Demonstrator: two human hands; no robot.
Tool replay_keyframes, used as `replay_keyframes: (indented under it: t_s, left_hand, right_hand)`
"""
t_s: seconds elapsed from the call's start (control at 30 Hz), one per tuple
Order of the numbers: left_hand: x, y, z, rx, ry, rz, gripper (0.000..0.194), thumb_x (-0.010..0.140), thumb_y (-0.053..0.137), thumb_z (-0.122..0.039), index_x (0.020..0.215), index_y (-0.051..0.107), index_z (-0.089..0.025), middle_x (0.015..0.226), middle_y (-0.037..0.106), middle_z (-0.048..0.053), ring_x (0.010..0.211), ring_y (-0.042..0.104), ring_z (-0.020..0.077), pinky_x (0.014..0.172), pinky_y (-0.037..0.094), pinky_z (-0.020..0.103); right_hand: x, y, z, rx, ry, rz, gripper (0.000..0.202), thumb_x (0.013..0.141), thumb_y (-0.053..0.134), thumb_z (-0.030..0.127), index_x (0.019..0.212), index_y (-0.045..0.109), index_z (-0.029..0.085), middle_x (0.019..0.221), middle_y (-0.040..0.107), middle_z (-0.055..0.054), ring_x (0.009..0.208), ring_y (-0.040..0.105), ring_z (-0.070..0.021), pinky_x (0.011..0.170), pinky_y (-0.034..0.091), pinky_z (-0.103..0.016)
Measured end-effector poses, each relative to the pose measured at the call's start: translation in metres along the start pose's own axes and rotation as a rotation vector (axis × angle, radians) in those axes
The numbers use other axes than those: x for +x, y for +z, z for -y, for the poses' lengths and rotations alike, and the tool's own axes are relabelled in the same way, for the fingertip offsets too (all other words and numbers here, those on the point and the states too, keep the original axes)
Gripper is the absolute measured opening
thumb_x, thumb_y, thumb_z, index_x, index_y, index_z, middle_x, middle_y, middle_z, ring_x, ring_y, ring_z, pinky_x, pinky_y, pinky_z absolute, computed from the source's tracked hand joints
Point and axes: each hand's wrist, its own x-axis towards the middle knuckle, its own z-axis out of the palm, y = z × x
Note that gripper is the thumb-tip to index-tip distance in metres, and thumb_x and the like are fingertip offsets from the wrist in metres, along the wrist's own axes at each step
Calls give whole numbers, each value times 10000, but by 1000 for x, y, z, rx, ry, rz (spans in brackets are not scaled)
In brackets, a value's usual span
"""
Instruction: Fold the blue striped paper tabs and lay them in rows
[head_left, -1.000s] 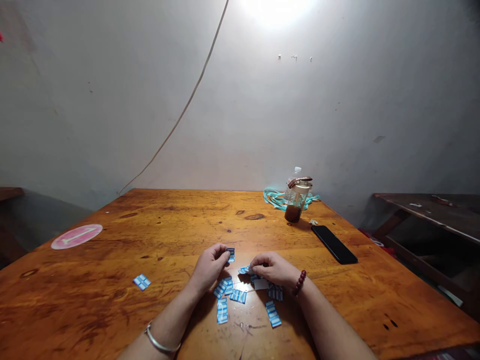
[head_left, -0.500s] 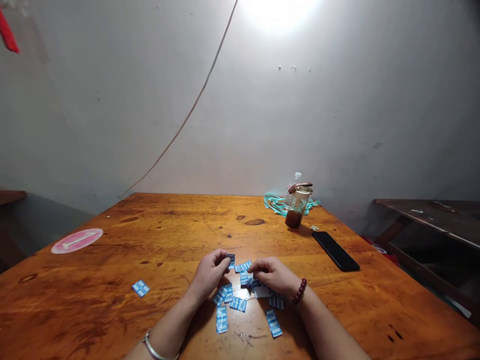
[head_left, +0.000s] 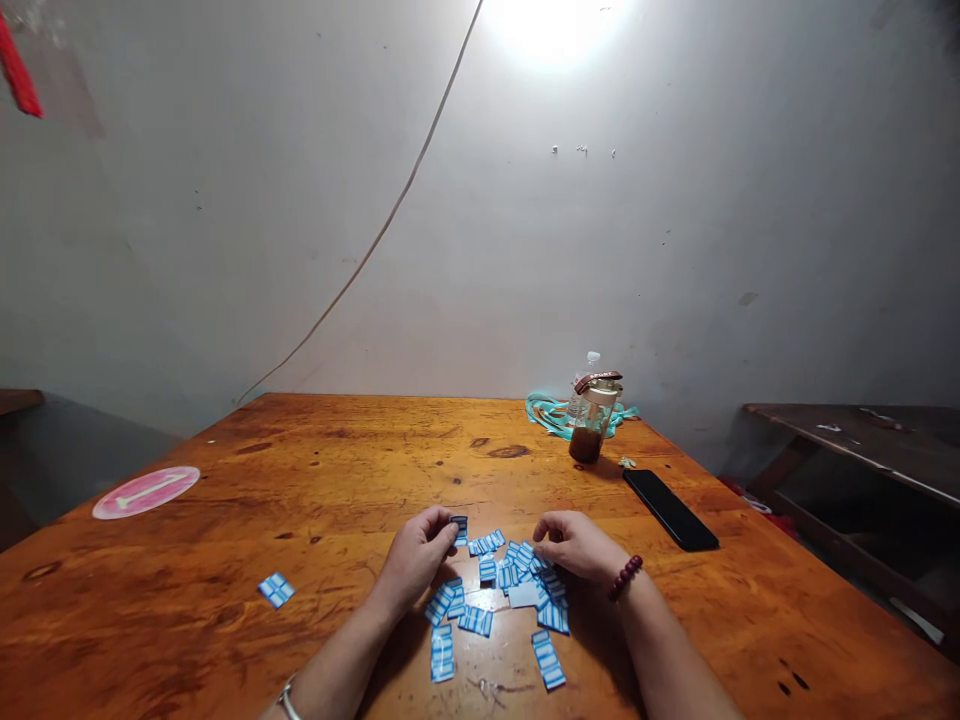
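My left hand [head_left: 416,555] is closed, thumb against fingers, on a small blue-and-white striped card [head_left: 460,530] that stands partly out past the fingertips. Right of the scattered cards, my right hand [head_left: 577,545] has its fingers curled in a pinch at the edge of a loose pile of striped cards [head_left: 523,562]; whether a card is between the fingertips is hidden. A plain white card [head_left: 523,595] lies face-down or blank among them. Several more striped cards lie nearer me, such as one card [head_left: 442,655] and another card [head_left: 547,660].
A lone blue card [head_left: 276,590] lies at left on the wooden table [head_left: 360,450]. A black phone [head_left: 670,510] rests at right. Behind it stand a bottle with dark liquid [head_left: 587,443] and a turquoise strap [head_left: 546,412]. A pink oval sticker [head_left: 146,492] is at far left.
My right hand has moved right, off the middle of the pile, and more striped cards show there. My left hand keeps its card in about the same place.
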Motion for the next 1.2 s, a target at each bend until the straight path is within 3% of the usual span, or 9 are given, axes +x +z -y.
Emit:
replay_keyframes:
  t_s: [0.13, 0.4, 0.57, 0.7, 0.8, 0.97, 1.07, 1.2]
  left_hand:
    - [0, 0, -1, -13, -22, 6, 170, 701, 544, -309, 724, 589, -146, 640, 567, -8, 548, 513, 104, 526, 431, 218]
    - [1, -2, -3, -5, -30, 19, 184, 700, 550, -323, 742, 592, -148, 636, 570, -9, 544, 508, 106, 499, 410, 205]
    - [1, -2, -4, 3, -50, 19, 198, 698, 549, -338, 749, 585, -150, 640, 565, -8, 545, 511, 112, 493, 409, 210]
    - [1, -1, -5, -3, -62, 12, 201, 682, 562, -348, 724, 583, -153, 601, 547, -16, 521, 504, 110, 475, 409, 208]
    - [1, -1, -6, -7, -72, 6, 220, 665, 574, -369, 711, 582, -154, 617, 561, -9, 532, 518, 117, 477, 418, 212]
    - [1, -1, -5, -17, -82, 7, 234, 658, 581, -381, 705, 581, -152, 597, 551, -14, 511, 507, 114, 452, 411, 205]
    - [1, -2, -5, -13, -70, 13, 215, 675, 569, -367, 707, 577, -154, 574, 528, -24, 495, 489, 104, 442, 401, 201]
    - [2, -2, -5, -14, -65, 20, 204, 680, 566, -358, 706, 575, -156, 580, 528, -22, 512, 487, 108, 452, 395, 202]
  right_hand:
    - [-1, -1, -8, -31, 51, 50, 260, 583, 627, 217, 840, 615, 180, 665, 568, 19, 570, 479, -92, 464, 292, -166]
    - [-2, -15, -16, -123, 153, -23, 145, 603, 530, 96, 689, 629, 156, 678, 581, -13, 638, 489, -111, 512, 285, -187]
    - [-6, -19, -14, -108, 134, 7, 145, 622, 591, 222, 755, 625, 173, 687, 576, -1, 613, 488, -102, 495, 289, -179]
    - [-8, -15, -15, -97, 122, 66, 273, 534, 665, 252, 799, 621, 206, 680, 577, 26, 590, 487, -99, 474, 284, -172]
    - [-7, -14, -18, -117, 164, 20, 301, 510, 661, 189, 806, 609, 198, 698, 584, 14, 618, 495, -115, 500, 289, -183]
    - [-1, -20, -27, -124, 265, -191, 193, 679, 477, 158, 850, 565, 172, 787, 596, -39, 718, 521, -142, 577, 315, -214]
    - [2, -24, -33, -103, 304, -300, 193, 718, 403, 148, 845, 548, 158, 843, 595, -68, 775, 524, -159, 616, 331, -233]
    - [3, -23, -31, -18, 225, -262, 156, 709, 433, 174, 784, 567, 150, 813, 609, -51, 758, 538, -141, 619, 363, -212]
